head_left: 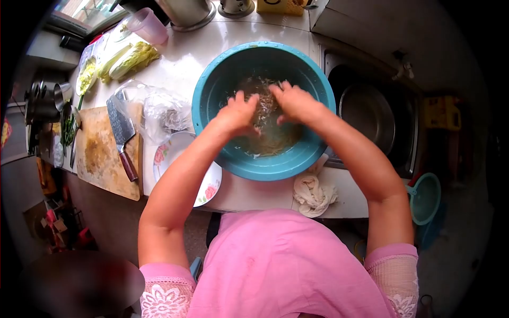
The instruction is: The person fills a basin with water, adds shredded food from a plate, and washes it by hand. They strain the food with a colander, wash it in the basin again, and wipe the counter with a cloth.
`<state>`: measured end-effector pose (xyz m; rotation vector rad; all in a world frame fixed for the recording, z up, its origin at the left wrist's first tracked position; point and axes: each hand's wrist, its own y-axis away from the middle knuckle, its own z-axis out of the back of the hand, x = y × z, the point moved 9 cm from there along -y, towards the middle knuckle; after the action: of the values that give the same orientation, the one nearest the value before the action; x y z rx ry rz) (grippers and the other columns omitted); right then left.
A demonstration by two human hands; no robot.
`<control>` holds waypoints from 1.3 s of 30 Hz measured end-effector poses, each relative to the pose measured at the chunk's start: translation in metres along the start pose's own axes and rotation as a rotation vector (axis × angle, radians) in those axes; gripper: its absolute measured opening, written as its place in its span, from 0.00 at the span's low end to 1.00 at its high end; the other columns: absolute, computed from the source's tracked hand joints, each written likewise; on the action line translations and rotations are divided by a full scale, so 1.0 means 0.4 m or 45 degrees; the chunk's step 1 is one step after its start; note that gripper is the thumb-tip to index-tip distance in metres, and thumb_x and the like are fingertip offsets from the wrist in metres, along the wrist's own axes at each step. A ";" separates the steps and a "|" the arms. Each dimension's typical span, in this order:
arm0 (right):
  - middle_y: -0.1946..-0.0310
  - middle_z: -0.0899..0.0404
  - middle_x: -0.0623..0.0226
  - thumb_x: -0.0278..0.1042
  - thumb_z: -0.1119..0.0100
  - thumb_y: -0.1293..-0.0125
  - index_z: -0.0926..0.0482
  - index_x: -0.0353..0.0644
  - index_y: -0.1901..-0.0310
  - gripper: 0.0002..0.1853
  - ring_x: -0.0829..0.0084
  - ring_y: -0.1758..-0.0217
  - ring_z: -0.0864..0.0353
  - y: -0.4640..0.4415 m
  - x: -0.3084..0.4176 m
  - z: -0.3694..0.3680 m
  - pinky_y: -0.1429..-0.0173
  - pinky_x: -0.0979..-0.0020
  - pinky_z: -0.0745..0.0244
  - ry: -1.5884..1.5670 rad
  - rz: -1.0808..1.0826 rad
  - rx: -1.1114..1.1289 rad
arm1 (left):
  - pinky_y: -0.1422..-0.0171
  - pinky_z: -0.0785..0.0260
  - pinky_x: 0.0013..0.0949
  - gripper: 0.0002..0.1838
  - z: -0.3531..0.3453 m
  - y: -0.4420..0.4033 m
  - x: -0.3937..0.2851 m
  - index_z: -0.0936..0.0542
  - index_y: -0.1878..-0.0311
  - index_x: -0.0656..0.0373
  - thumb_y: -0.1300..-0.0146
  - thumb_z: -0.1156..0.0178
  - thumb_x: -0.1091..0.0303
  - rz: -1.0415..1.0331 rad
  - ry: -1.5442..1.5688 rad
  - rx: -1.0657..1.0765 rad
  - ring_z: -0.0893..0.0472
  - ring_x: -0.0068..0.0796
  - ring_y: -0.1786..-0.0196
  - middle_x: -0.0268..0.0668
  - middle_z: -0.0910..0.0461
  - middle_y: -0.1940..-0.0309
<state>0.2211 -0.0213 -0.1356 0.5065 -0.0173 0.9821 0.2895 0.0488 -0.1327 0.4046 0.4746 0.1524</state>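
Observation:
A large teal plastic basin [207, 69] holds cloudy water [275, 139] with brownish and pale thin bits in it; I cannot make out their kind. My left hand [239, 114] hovers at the water on the left of the bits, its fingers spread. Opposite it, on the right, my right hand [296, 104] is also open, fingers apart and slightly blurred. Neither hand visibly grips anything. Below my left forearm lies a white plate with pink flowers [211, 183], partly hidden by the arm.
To the left, a cleaver [123, 127] lies on a wooden cutting board [95, 153], beside a clear plastic bag [167, 111]. Cabbage [135, 59] and a pink cup [148, 26] stand farther back. On the right are a metal sink [371, 111] and a crumpled cloth [314, 195].

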 end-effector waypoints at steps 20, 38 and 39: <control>0.72 0.24 0.58 0.55 0.60 0.37 0.25 0.36 0.63 0.26 0.68 0.63 0.24 0.023 -0.013 0.057 0.57 0.67 0.27 -0.709 -0.070 0.342 | 0.57 0.30 0.32 0.38 0.011 0.024 0.052 0.24 0.58 0.63 0.45 0.58 0.32 0.301 1.015 0.404 0.24 0.28 0.65 0.39 0.26 0.75; 0.75 0.22 0.61 0.29 0.52 0.42 0.24 0.36 0.67 0.08 0.69 0.75 0.21 0.061 0.063 -0.106 0.70 0.70 0.25 -1.189 -0.095 0.632 | 0.62 0.31 0.36 0.18 -0.049 0.004 -0.012 0.21 0.66 0.61 0.38 0.54 0.57 0.032 0.616 0.397 0.22 0.31 0.69 0.43 0.22 0.75; 0.76 0.23 0.63 0.33 0.52 0.39 0.24 0.36 0.67 0.10 0.72 0.74 0.22 0.064 0.053 -0.067 0.70 0.71 0.25 -1.230 -0.128 0.593 | 0.63 0.32 0.34 0.24 -0.014 0.013 -0.011 0.21 0.66 0.62 0.38 0.57 0.50 0.047 0.821 0.366 0.23 0.29 0.70 0.41 0.22 0.75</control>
<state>0.2069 0.0181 -0.1440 1.3612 -0.6328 0.5595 0.2825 0.0544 -0.1334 0.6483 1.1321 0.2526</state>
